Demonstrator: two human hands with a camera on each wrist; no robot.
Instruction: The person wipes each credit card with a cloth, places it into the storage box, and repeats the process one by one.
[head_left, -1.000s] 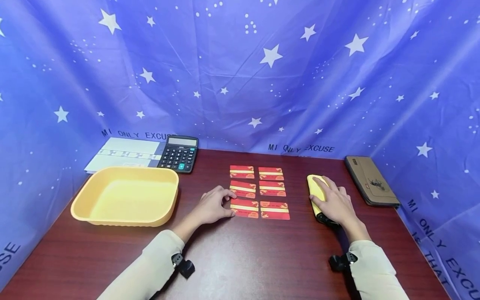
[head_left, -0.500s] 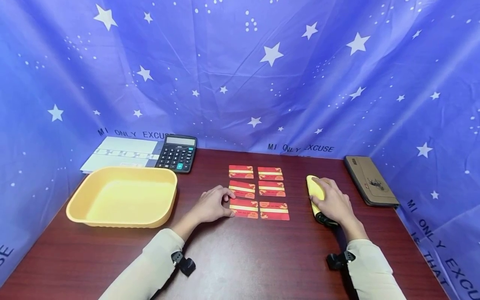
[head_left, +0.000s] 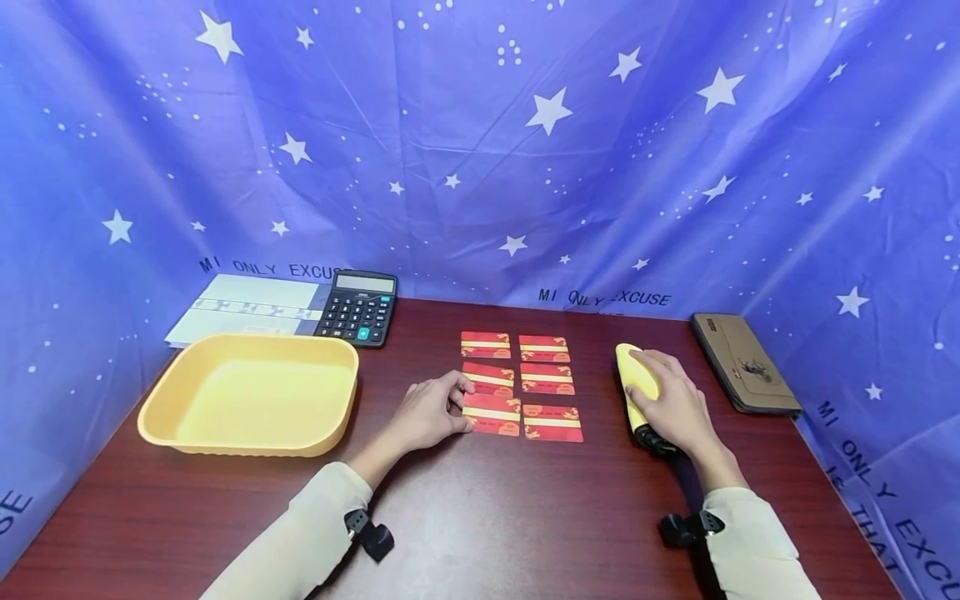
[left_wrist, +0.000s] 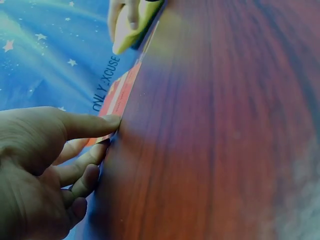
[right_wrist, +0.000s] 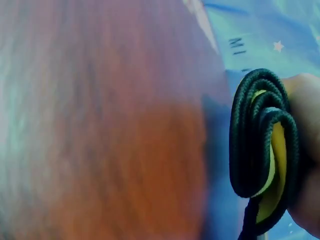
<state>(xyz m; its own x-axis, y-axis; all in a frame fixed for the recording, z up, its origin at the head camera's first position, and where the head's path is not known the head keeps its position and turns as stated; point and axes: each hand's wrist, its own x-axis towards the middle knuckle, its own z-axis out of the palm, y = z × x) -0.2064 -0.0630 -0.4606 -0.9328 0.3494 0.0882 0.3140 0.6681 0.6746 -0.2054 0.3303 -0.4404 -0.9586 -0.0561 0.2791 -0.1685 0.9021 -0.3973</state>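
Note:
In the head view my left hand (head_left: pixel 427 411) pinches the left edge of the near-left red card (head_left: pixel 491 415) between thumb and fingers. That card has a yellow stripe, and its far edge overlaps the middle-left card (head_left: pixel 487 377) in this view. From the left wrist, my thumb (left_wrist: pixel 95 125) shows against the card's corner, with the other fingers curled below. My right hand (head_left: pixel 675 404) grips a folded yellow cloth (head_left: pixel 630 375) with dark edging, to the right of the cards. Its stacked layers and dark braided border (right_wrist: pixel 245 135) face the right wrist camera; much of that hand is out of frame there.
More red cards (head_left: pixel 546 379) lie in two columns mid-table. A yellow plastic basin (head_left: pixel 341 417) stands at the left, with a black calculator (head_left: pixel 358 310) and a white notebook (head_left: pixel 255 292) behind it. A brown wallet (head_left: pixel 742 362) lies at the right edge. Blue star-printed fabric (head_left: pixel 465 125) surrounds the table.
The near-left card has shifted slightly away from me, its far edge now over the middle-left card in view. My right hand's fingers have curled further round the cloth, whose far end has risen a little.

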